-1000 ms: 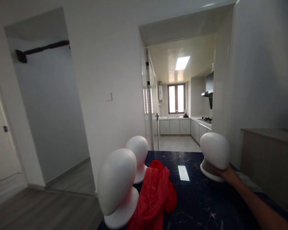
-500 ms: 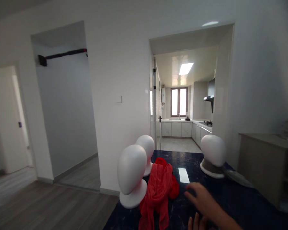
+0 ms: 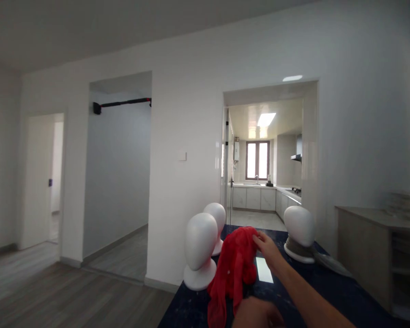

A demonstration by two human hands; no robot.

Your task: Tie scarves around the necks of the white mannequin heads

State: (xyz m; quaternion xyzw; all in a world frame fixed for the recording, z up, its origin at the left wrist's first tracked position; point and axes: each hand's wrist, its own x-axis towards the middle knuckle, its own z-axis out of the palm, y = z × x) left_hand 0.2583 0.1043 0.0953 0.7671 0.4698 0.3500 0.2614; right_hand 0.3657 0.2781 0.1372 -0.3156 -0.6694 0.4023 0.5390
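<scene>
My right hand [image 3: 267, 248] reaches forward over the dark marble table [image 3: 328, 291] and pinches the top of a red cloth [image 3: 234, 269], which hangs in a bunch from the fingers down to the tabletop. My left hand [image 3: 256, 316] shows only as a blurred shape at the bottom edge, close to the cloth's lower end; its fingers are not visible. A white foam mannequin head [image 3: 200, 243] stands just left of the cloth, with a second head [image 3: 217, 216] behind it. A third head [image 3: 298, 228] stands to the right of my right hand.
A grey flat cloth [image 3: 331, 265] lies beside the right head's base. A low wooden sideboard [image 3: 372, 246] stands against the right wall. Beyond the table an open doorway [image 3: 259, 182] leads into a kitchen, and wooden floor [image 3: 71, 296] lies to the left.
My right hand left the right head's base, swept left across the table, and now grips the red cloth, raising its top. The view has pulled back and tilted upward.
</scene>
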